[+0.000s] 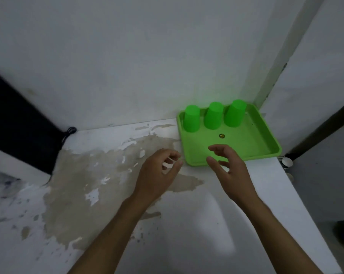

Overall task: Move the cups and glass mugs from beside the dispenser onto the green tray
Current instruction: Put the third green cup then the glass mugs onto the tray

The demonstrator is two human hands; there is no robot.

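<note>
Left hand (159, 171): fingers loosely curled, holding nothing, just short of the tray's near left corner.
Right hand (228, 167): fingers spread and empty, tips over the tray's near edge.
Green tray (266, 139): lay just beyond both sets of fingertips, against the wall.
Cups (213, 115): three green ones stood upside down along the tray's far side, well past the fingers.
Glass mugs, dispenser: not in view.
Risk: a reach across could have knocked over the light cups; peeling, patchy counter (100, 175) might have snagged a sliding tray.
</note>
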